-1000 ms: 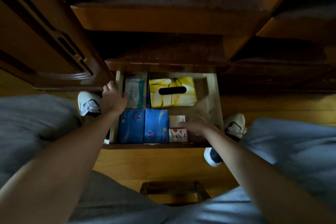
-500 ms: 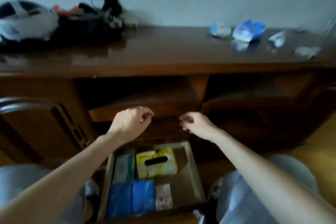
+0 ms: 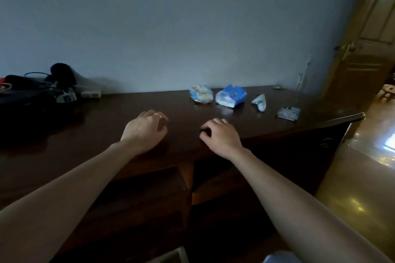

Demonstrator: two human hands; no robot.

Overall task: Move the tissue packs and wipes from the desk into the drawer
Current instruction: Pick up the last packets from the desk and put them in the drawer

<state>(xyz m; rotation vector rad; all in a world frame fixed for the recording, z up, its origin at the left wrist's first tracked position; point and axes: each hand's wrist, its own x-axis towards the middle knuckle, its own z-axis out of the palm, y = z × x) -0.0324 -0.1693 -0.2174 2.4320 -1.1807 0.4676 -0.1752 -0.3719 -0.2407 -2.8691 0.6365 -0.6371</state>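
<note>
While both arms are stretched forward over the dark wooden worktop (image 3: 106, 126), nothing is held in either of the hands.

Left hand: the left hand (image 3: 145, 129) is seen over the worktop near its front edge, fingers loosely curled and empty; a ring is worn on one finger. Whether the surface is touched cannot be told.

Right hand: the right hand (image 3: 220, 134) is placed just right of the left one, at the front edge, with fingers bent downward and nothing pinched.

Tissue packs and wipes: four items are found on the right rear part of the worktop, well beyond the hands. A white-and-blue pack (image 3: 201, 94) lies leftmost; a crumpled blue pack (image 3: 230, 95) is set just beside it; a small pale pack (image 3: 259, 102) stands further right, tilted; a flat grey packet (image 3: 289, 112) is laid nearest the right end.

Drawer: only a pale corner of the drawer (image 3: 171, 256) is shown at the bottom edge; its contents are hidden.

Other things: a heap of dark objects (image 3: 38, 89) with cables is piled at the far left of the worktop, against the wall (image 3: 192, 17). A wooden door (image 3: 367, 49) is seen at the right.
</note>
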